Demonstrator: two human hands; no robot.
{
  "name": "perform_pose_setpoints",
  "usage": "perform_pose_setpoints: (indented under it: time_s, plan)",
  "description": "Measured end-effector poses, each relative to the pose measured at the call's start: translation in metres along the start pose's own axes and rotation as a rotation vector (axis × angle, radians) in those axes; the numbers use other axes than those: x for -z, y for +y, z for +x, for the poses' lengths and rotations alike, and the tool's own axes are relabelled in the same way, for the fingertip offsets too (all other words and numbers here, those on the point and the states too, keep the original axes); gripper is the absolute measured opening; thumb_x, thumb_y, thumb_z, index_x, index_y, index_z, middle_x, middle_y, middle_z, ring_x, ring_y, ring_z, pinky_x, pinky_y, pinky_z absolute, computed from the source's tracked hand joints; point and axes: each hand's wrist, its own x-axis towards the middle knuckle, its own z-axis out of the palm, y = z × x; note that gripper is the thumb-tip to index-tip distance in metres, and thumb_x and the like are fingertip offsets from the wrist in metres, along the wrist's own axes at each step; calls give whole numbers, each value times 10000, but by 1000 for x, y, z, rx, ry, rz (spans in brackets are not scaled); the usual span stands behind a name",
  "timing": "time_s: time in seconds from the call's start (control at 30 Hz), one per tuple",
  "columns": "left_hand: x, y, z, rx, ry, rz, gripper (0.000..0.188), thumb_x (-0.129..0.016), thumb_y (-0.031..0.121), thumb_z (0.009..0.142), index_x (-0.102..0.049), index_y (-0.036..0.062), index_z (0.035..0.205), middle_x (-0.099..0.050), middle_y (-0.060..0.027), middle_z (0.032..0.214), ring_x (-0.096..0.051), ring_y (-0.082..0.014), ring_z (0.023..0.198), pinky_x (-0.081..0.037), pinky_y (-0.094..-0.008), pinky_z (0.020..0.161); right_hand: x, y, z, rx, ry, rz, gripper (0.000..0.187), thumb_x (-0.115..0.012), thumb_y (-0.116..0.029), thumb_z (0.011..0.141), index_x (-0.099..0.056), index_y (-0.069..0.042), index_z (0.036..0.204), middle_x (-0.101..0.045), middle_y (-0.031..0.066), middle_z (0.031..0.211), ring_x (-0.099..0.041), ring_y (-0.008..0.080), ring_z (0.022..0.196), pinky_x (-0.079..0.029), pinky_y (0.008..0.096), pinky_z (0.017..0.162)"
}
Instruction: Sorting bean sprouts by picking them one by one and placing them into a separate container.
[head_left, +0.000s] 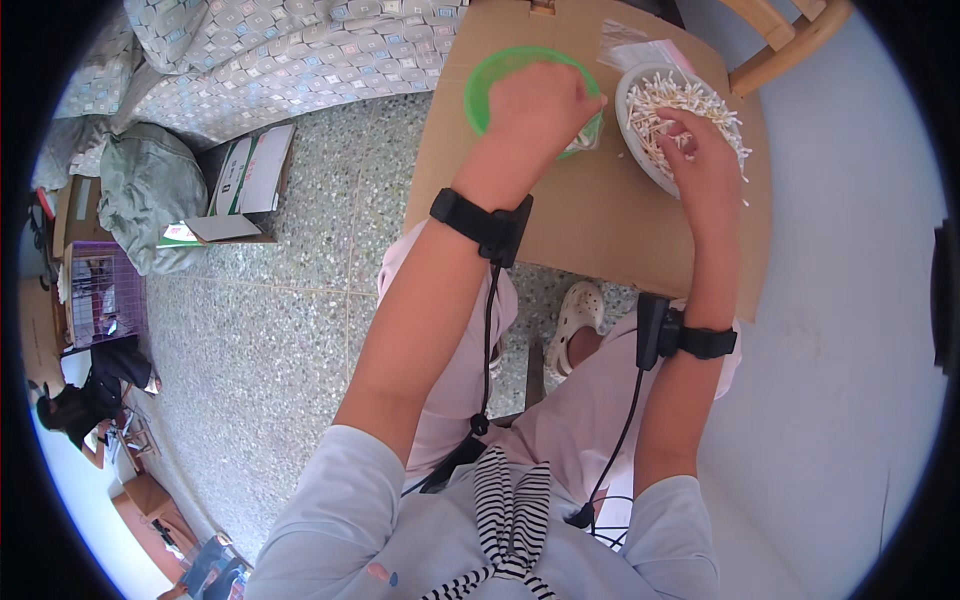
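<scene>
My left hand (540,105) is over a green round bowl (482,75), its fingers curled and mostly hidden from view. Beside the thumb, at the bowl's right edge, some pale sticks in a clear wrapping (588,137) show; whether the hand grips them I cannot make out. To the right stands a white bowl (627,125) heaped with white cotton swabs (680,95). My right hand (705,160) reaches over its near right side, touching the swabs, with thumb and forefinger apart. Both wrists wear black straps with small devices.
Both bowls stand on a brown cardboard-covered table (590,220). Clear plastic bags (640,50) lie behind them. A wooden chair (780,50) is at the far right, beside a pale wall. On the left are a patterned cloth cover (300,60), an opened carton (250,175) and a seated person (95,395).
</scene>
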Motion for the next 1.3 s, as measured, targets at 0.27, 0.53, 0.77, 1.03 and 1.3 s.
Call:
perform_pose_setpoints:
  time_s: [0.27, 0.53, 0.77, 1.03, 1.3]
  plan:
    - [3, 10, 5, -60, 266, -116, 321, -619, 359, 886, -697, 49, 912, -689, -134, 835, -666, -304, 775, -518, -402, 694, -6, 29, -3, -22, -34, -300, 273, -741, -203, 781, -735, -159, 1051, -682, 100, 964, -661, 273, 940, -510, 390, 839]
    - [3, 4, 6, -96, 295, -148, 304, -626, 343, 883, -699, 49, 909, -689, -139, 839, -670, -309, 783, -522, -399, 703, -16, 13, 7, -169, -119, -370, 186, -714, -238, 805, -748, -187, 980, -724, 58, 882, -687, 259, 862, -510, 385, 782]
    - [7, 9, 4, -59, 249, -121, 292, -622, 336, 885, -714, 63, 929, -705, -121, 869, -679, -292, 799, -529, -389, 716, -15, 17, 6, -207, -92, -395, 154, -660, -262, 866, -724, -138, 931, -717, 68, 892, -681, 271, 874, -504, 399, 764]
    - [6, 19, 2, -252, 232, -308, 291, -656, 372, 894, -725, 100, 970, -698, -69, 855, -665, -220, 765, -511, -336, 658, -4, 4, -1, -20, 136, -93, 160, -554, -191, 962, -598, -65, 1052, -630, 132, 989, -626, 306, 913, -473, 414, 834]
    - [3, 26, 4, -475, 80, -385, 178, -691, 264, 892, -720, 114, 982, -663, -28, 795, -585, -162, 681, -465, -302, 596, -6, -12, -3, 289, 133, -29, 243, -510, -236, 1010, -568, -18, 1101, -617, 149, 993, -613, 308, 935, -464, 394, 834]
